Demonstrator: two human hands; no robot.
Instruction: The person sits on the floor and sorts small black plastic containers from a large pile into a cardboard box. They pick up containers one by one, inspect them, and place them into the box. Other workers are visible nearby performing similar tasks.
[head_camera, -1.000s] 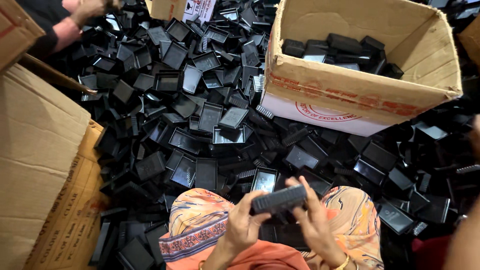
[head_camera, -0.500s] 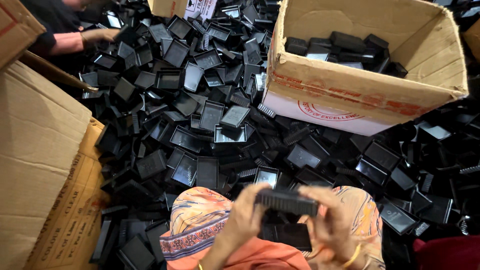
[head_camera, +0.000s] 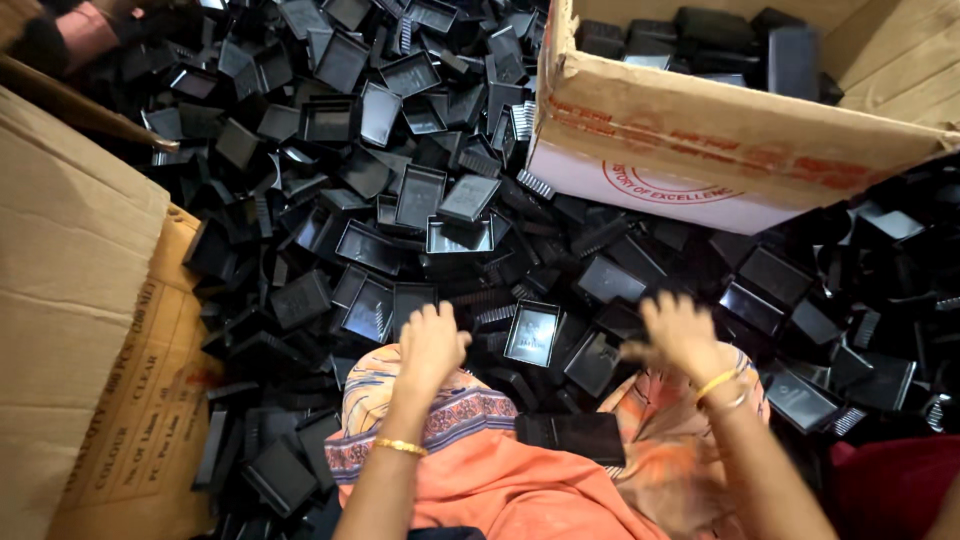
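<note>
A: Biggest first. What fills the ground?

B: A heap of black plastic trays (head_camera: 440, 190), small shallow rectangles, tumbled at all angles across the floor from the top edge down to the knees. It covers nearly everything between the boxes.

A: Boxes?

B: A flattened brown cardboard box (head_camera: 70, 330) along the left side, overlapping the heap's edge. An open cardboard carton (head_camera: 700, 130) upper right, its near wall tilted toward the camera, with black trays packed inside in a row. The carton sits on the heap and hides the trays under it.

A: The person?

B: Seated, lap draped in orange patterned cloth (head_camera: 480, 460). A stack of black trays (head_camera: 575, 435) lies on the lap between the forearms, touched by neither hand.

A: Hands?

B: Left hand (head_camera: 432, 340) is out over the near edge of the heap, fingers curled down, knuckles up; gold bangle at the wrist. From behind I cannot tell whether the grip has closed on a tray. Right hand (head_camera: 682, 330) is blurred, fingers spread wide over the trays, holding nothing that I can see; bangles at that wrist too.

A: Anything between them?

B: A single tray (head_camera: 532, 332) lying open side up, just beyond the knees.

A: Anyone else?

B: A co-worker's arm (head_camera: 85, 25) at the top left corner, at the heap's far edge.
</note>
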